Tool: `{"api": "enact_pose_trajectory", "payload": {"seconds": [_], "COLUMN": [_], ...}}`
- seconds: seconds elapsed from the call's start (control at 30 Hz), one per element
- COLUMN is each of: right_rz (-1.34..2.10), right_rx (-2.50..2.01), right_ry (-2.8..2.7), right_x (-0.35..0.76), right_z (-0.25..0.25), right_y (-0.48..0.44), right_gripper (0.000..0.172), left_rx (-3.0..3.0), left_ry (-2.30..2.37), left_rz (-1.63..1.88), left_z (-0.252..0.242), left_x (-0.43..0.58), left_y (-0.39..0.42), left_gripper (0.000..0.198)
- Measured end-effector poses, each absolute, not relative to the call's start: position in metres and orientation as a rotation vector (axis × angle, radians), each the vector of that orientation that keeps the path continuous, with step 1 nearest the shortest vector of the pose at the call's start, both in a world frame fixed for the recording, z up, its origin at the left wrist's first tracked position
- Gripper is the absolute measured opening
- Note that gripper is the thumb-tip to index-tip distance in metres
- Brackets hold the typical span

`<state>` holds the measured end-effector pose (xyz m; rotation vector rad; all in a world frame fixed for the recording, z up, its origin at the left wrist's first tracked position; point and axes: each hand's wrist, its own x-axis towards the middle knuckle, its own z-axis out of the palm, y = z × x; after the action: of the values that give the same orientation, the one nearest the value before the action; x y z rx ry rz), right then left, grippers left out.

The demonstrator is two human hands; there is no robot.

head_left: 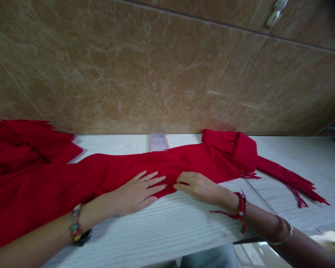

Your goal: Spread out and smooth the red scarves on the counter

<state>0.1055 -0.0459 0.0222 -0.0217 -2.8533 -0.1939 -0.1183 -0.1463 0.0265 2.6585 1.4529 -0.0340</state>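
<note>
The red scarf (184, 163) was laid across the white tabletop (170, 223), long axis running left to right. The left hand (139, 191) was pressed flat on it, fingers extended and spread. The right hand (197, 186), just beside, was set at the near edge, fingers curled; whether cloth was pinched could not be determined. The scarf's left end was cut off.

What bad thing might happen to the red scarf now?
The big bunched end on the left may drag the scarf off the table, since only the left hand, lying flat, and the right hand at its near edge hold it down. The fringe at the right lies near the table's edge and might slip over or tangle.
</note>
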Motion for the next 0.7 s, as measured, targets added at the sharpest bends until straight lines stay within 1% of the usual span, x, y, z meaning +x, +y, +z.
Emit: {"api": "enact_pose_trajectory", "payload": {"seconds": [0.2, 0.27, 0.33, 0.43, 0.53, 0.6, 0.7], "right_rz": [-0.132, -0.111, -0.091, -0.063, -0.046, -0.021, 0.019], "right_rx": [-0.018, -0.028, -0.048, -0.049, -0.034, -0.048, -0.055], "right_ry": [-2.866, -2.869, -2.860, -2.840, -2.831, -2.848, -2.898], "right_x": [0.108, 0.107, 0.107, 0.106, 0.106, 0.107, 0.108], "right_z": [0.024, 0.025, 0.025, 0.025, 0.023, 0.023, 0.022], "right_y": [-0.042, -0.043, -0.043, -0.044, -0.043, -0.041, -0.040], "right_gripper": [0.023, 0.023, 0.024, 0.025, 0.025, 0.025, 0.027], "left_rx": [2.408, 2.363, 2.390, 2.587, 2.690, 2.647, 2.514], "left_ry": [1.760, 1.904, 1.974, 1.754, 1.444, 1.447, 1.696], "left_rz": [-0.198, -0.237, -0.218, -0.110, -0.080, -0.091, -0.093], "left_z": [0.029, 0.033, 0.036, 0.036, 0.034, 0.032, 0.030], "left_x": [-0.130, -0.126, -0.119, -0.108, -0.107, -0.111, -0.115], "left_y": [-0.146, -0.147, -0.146, -0.137, -0.122, -0.116, -0.117], "left_gripper": [0.055, 0.054, 0.048, 0.041, 0.040, 0.043, 0.048]}}
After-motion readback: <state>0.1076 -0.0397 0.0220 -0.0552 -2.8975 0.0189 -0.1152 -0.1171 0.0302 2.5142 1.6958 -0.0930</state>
